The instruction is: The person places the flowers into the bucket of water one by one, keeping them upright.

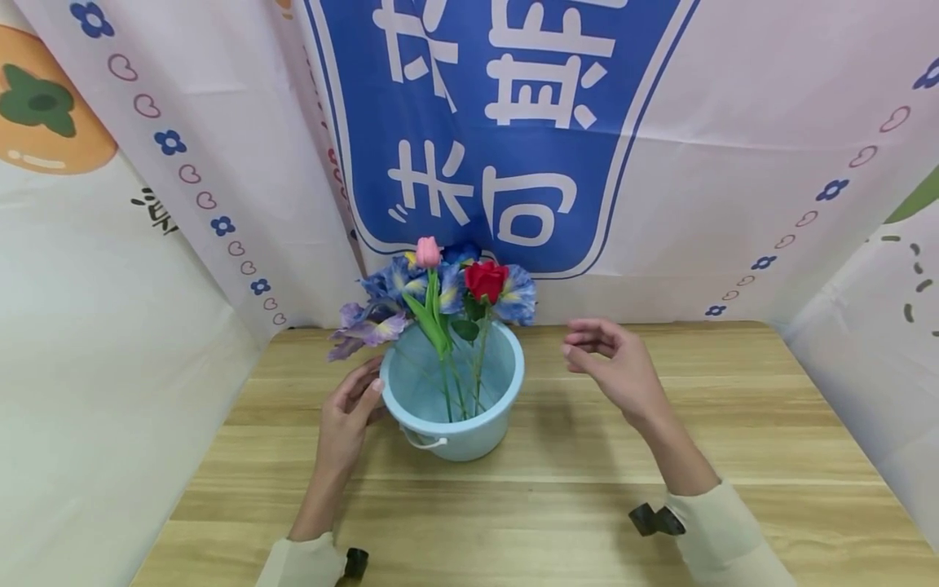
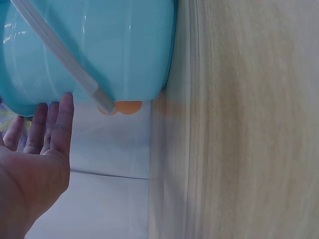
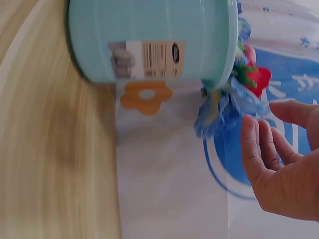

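A light blue bucket [image 1: 513, 383] stands upright on the wooden table, holding a pink tulip [image 1: 428, 253], a red rose [image 1: 487, 281] and blue and purple irises [image 1: 367, 333]. My left hand [image 1: 350, 416] is at the bucket's left side, its fingers touching the wall just under the rim. In the left wrist view those fingers [image 2: 64, 122] look fairly straight against the bucket. To the right of the bucket, my right hand [image 1: 616, 367] hovers apart from it, fingers loosely bent with nothing between them. Part of the stems is hidden by the leaves and blooms.
The bucket's white handle [image 1: 425, 442] hangs down at its front left. A printed cloth [image 1: 682, 212] with a blue sign hangs right behind the table [image 1: 704, 408]. On the bucket's right side is a label [image 3: 147, 59]. Dark wrist devices [image 1: 656, 519] sit at the cuffs.
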A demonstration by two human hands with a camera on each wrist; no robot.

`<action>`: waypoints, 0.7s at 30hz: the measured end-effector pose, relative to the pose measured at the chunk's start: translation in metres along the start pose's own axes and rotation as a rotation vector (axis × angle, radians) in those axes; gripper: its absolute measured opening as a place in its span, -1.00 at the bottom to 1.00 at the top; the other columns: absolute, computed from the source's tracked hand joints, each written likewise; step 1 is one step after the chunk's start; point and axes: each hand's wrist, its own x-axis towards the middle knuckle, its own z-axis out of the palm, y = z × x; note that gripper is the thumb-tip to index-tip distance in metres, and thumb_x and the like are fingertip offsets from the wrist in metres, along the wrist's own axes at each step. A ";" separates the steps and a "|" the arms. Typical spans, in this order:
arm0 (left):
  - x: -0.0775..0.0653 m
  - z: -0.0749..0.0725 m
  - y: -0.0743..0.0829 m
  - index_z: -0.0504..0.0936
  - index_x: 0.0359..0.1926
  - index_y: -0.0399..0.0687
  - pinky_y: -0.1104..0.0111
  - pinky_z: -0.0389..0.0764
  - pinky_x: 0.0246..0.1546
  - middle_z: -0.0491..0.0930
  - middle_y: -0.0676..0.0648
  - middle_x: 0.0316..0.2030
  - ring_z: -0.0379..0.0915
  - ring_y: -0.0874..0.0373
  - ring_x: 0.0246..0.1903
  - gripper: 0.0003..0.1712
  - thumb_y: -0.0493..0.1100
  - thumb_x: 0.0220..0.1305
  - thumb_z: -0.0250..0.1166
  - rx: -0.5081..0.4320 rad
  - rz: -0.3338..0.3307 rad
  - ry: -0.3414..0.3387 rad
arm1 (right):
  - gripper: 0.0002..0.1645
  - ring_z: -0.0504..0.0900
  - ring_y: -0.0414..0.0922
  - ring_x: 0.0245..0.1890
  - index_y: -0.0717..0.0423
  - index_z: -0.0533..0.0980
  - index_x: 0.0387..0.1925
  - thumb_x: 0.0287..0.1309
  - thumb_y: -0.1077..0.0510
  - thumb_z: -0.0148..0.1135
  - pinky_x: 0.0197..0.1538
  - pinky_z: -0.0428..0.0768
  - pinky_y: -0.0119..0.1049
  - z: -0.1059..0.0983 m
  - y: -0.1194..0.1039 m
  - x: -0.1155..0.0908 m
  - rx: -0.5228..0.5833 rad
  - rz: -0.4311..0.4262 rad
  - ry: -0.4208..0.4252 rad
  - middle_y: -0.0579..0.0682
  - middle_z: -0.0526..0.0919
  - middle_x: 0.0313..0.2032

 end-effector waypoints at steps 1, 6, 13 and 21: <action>0.000 0.000 0.000 0.49 0.45 -0.35 0.42 0.87 -0.11 0.77 0.24 0.03 0.75 0.34 -0.04 -0.50 -0.24 0.61 0.23 0.000 0.000 0.000 | -0.50 0.74 -0.26 -0.06 0.35 0.52 0.29 0.40 0.27 0.38 0.02 0.87 -0.34 -0.004 0.001 -0.002 -0.002 0.006 0.008 0.34 0.65 0.09; 0.000 -0.001 0.001 0.49 0.44 -0.35 0.41 0.88 -0.11 0.77 0.24 0.03 0.75 0.34 -0.04 -0.50 -0.24 0.61 0.23 0.006 -0.003 0.000 | -0.49 0.75 -0.28 -0.06 0.37 0.50 0.30 0.43 0.24 0.37 0.02 0.87 -0.36 -0.025 0.007 -0.013 -0.023 0.012 0.053 0.16 0.69 0.03; 0.000 0.001 0.001 0.49 0.45 -0.34 0.40 0.88 -0.10 0.77 0.23 0.04 0.75 0.33 -0.04 -0.50 -0.24 0.61 0.23 0.001 -0.010 -0.002 | -0.58 0.76 -0.33 -0.15 0.28 0.55 0.22 0.41 0.28 0.39 -0.07 0.86 -0.44 -0.062 0.021 -0.025 -0.058 -0.037 0.138 -0.26 0.72 -0.13; -0.001 -0.001 0.002 0.48 0.45 -0.35 0.38 0.88 -0.06 0.77 0.21 0.06 0.75 0.30 -0.01 -0.49 -0.24 0.61 0.22 -0.011 -0.004 -0.020 | -0.66 0.76 -0.36 -0.18 -0.01 0.60 0.13 0.40 0.27 0.41 -0.12 0.84 -0.50 -0.101 0.035 -0.042 -0.070 -0.027 0.196 -0.28 0.73 -0.13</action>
